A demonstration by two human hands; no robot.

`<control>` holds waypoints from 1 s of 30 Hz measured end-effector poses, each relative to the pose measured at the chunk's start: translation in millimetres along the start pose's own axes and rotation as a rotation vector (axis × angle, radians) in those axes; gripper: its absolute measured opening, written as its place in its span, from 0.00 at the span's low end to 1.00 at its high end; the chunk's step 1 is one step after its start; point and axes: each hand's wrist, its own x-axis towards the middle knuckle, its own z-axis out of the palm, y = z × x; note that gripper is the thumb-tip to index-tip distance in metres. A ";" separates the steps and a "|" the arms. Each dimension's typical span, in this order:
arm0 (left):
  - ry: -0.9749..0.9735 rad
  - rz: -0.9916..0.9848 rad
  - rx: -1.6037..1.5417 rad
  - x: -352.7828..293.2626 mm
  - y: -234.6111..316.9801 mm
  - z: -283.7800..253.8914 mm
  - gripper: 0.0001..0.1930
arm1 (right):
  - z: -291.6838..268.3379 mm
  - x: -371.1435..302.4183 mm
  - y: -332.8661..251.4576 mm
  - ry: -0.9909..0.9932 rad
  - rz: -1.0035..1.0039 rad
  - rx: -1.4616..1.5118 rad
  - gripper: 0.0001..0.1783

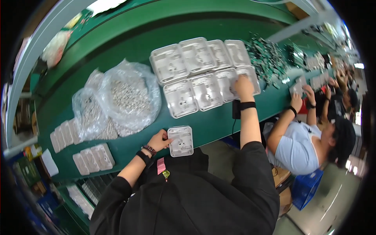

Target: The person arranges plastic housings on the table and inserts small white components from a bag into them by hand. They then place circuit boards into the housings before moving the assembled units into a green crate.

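A shallow white plastic casing (181, 147) with rounded corners and small dark holes lies at the bench's near edge, in front of my body. My left hand (159, 140) grips its left side between thumb and fingers. Two rows of similar open casings (169, 58) stand beyond it, side by side. Over the right end of the near row, my right hand (244, 87) reaches down with bent fingers into a casing (254, 80). Its fingertips are pressed together low in that casing, and whatever they hold is hidden.
Clear plastic bags (131, 98) of small whitish parts sit left on the green bench (203, 127). Stacked casings (94, 158) stand near them. Green circuit pieces (268, 58) are heaped at the far right. A co-worker (301, 147) sits to my right, by a blue crate (307, 188).
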 end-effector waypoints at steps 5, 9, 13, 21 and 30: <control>0.050 0.146 0.098 4.8 -15.1 8.2 0.16 | 21.4 4.8 28.3 0.059 -0.056 -0.016 0.16; 0.180 0.214 0.414 -17.0 1.4 -10.4 0.18 | 14.0 9.3 48.5 -0.016 -0.239 -0.188 0.23; 0.449 0.164 0.291 -67.8 -22.3 -88.4 0.16 | -34.2 -31.1 11.9 0.413 -0.277 -0.045 0.15; 1.515 -0.568 0.473 -223.7 -173.7 -275.7 0.24 | 50.4 -236.3 -90.1 0.102 -0.371 0.224 0.26; 1.324 -0.492 0.323 -234.4 -292.2 -319.7 0.31 | 108.4 -288.3 -145.5 0.014 -0.237 0.254 0.43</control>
